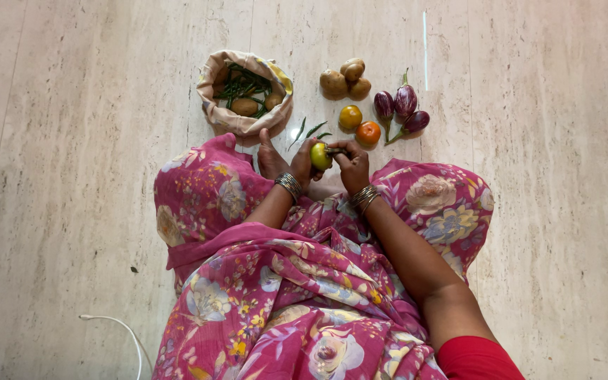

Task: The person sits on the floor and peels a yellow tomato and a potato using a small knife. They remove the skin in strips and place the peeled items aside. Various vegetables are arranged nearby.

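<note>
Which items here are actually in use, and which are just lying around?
In use:
- green tomato, held in left hand
- right hand, working at the tomato's top

Lying around:
- two tomatoes on the floor
- three potatoes
- three eggplants
- loose chillies
- cloth bag of chillies and potatoes
- white cable

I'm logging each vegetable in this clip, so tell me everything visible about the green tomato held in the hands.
The green tomato is small, round and smooth, yellowish green with a glossy skin. It looks whole from this angle. It is lifted off the floor, just above the lap. The left hand cups it from the side, while the right hand pinches at its top, where the stem end seems to be, though fingers hide that part.
</note>
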